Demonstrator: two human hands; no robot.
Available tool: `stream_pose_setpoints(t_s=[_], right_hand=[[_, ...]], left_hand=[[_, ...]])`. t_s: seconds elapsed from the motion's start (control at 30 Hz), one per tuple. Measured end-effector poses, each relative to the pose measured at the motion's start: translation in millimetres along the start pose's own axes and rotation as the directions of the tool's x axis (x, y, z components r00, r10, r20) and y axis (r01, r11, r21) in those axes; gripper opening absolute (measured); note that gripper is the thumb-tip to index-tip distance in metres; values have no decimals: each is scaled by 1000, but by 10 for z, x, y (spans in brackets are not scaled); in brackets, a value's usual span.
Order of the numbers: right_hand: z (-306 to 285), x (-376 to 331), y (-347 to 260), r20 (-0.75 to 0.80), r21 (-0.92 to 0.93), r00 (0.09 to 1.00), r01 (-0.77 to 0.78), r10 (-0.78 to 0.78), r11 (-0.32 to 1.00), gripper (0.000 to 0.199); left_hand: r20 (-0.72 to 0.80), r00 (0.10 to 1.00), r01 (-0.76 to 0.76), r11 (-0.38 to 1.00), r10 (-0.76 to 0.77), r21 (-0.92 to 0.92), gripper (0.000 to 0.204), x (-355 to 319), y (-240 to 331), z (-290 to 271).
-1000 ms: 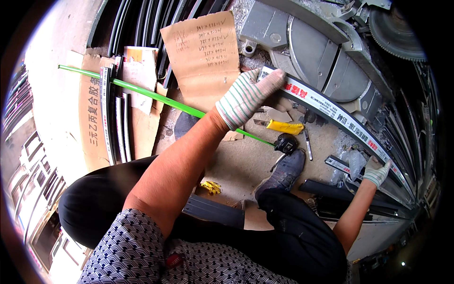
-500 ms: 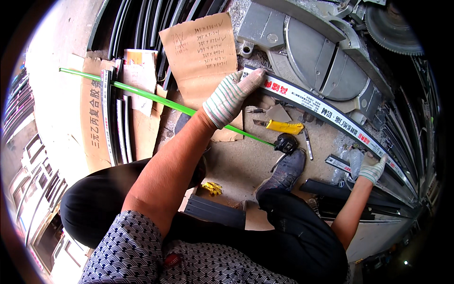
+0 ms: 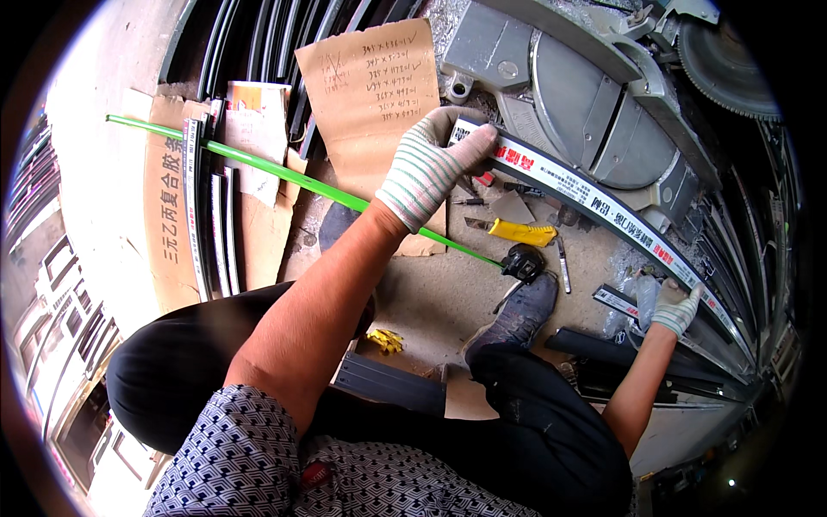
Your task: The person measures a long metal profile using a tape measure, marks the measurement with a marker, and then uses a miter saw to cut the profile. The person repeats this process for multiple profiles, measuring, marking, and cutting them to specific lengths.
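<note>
- Head view: the labelled strip [image 3: 594, 202] crosses the near side of the grey saw base [image 3: 564, 103], white printed face upward.
- Left hand [image 3: 438, 165], gloved, pinches the strip's left end before the saw base, thumb above.
- Right hand [image 3: 676, 310], nearer and right of the saw base, grips its edge; the wide spacing probably steadies so long a piece.
- Tape measure [image 3: 522, 263], on the saw base's near side, has its green blade [image 3: 284, 175] extended, presumably for ready use.

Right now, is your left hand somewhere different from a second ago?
Yes, the left hand has shifted toward the picture's left, judged against the grey saw base.
</note>
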State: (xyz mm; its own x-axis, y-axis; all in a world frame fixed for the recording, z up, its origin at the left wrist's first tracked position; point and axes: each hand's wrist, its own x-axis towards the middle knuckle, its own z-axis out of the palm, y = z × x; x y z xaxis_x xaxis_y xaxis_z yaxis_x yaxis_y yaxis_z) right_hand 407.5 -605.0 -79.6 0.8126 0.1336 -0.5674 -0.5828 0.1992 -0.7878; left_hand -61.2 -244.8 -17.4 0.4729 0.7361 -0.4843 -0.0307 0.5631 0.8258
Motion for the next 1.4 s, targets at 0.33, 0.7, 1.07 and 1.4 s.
stream_pose_setpoints(t_s=[0.33, 0.7, 1.07, 1.4], right_hand=[[111, -100, 84, -80, 12, 997, -15, 16, 1000, 41], [-32, 42, 93, -60, -6, 998, 19, -19, 1000, 37], [95, -88, 144, -100, 1, 995, -25, 25, 1000, 43], [-32, -22, 118, -50, 9, 998, -43, 44, 999, 39]], left_hand=[[362, 763, -560, 266, 535, 785, 42, 35, 338, 44], [564, 813, -542, -167, 145, 823, 45, 81, 412, 426], [574, 818, -558, -264, -19, 787, 25, 248, 349, 430], [589, 808, -567, -266, 2, 779, 21, 241, 288, 405]])
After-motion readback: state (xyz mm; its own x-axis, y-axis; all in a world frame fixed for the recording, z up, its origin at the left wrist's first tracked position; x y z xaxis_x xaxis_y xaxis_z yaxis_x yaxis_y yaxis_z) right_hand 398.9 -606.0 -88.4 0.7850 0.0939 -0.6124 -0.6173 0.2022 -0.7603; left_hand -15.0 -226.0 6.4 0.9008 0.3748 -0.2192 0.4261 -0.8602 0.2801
